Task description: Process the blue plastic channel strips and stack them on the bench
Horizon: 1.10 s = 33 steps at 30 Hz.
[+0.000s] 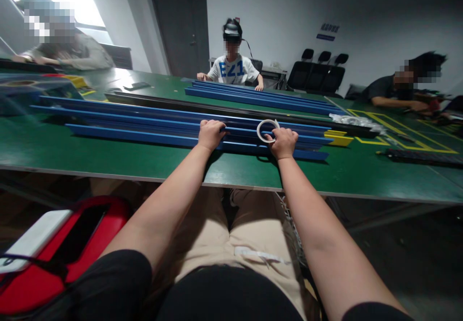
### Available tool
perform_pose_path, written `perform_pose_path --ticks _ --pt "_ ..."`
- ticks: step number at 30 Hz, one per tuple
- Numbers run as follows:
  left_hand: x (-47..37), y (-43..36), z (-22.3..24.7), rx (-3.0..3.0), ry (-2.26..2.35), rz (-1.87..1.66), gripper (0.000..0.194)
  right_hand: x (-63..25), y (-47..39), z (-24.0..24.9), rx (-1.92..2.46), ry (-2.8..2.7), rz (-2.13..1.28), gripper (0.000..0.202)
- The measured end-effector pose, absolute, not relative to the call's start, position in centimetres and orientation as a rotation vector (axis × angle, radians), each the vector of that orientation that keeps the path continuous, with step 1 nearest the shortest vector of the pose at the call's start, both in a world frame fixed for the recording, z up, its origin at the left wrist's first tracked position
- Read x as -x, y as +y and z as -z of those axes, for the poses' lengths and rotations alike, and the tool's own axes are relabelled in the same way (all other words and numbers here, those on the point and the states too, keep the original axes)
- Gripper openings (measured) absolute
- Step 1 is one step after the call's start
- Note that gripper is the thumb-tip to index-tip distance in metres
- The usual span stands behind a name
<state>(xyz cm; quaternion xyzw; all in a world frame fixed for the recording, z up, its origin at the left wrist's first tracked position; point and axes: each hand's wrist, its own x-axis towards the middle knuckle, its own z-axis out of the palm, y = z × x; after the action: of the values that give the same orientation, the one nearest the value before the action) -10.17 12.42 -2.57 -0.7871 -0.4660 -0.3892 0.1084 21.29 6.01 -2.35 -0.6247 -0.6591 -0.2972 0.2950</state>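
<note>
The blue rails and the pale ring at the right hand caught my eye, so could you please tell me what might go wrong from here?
The pale ring appears held at one side by the right hand, so it might twist or slip. The long blue rails lie loosely side by side, so pressure from the left hand could shift them. Sliding them rightward might nudge the yellow piece.
</note>
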Motion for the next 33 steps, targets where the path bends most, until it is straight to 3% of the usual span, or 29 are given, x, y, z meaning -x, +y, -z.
perform_pose_path --ticks 9,20,33 --pt "9.9 11.9 2.3 2.339 -1.3 1.155 0.015 -22.0 5.9 2.6 1.665 -1.721 0.815 0.039" --pt "9.0 10.5 1.7 2.477 -1.257 1.002 0.023 -22.9 5.8 2.7 1.761 -1.658 0.734 0.059" --pt "9.3 10.2 1.3 2.474 -1.309 1.039 0.031 -22.8 5.7 2.5 1.808 -1.687 0.702 0.064"
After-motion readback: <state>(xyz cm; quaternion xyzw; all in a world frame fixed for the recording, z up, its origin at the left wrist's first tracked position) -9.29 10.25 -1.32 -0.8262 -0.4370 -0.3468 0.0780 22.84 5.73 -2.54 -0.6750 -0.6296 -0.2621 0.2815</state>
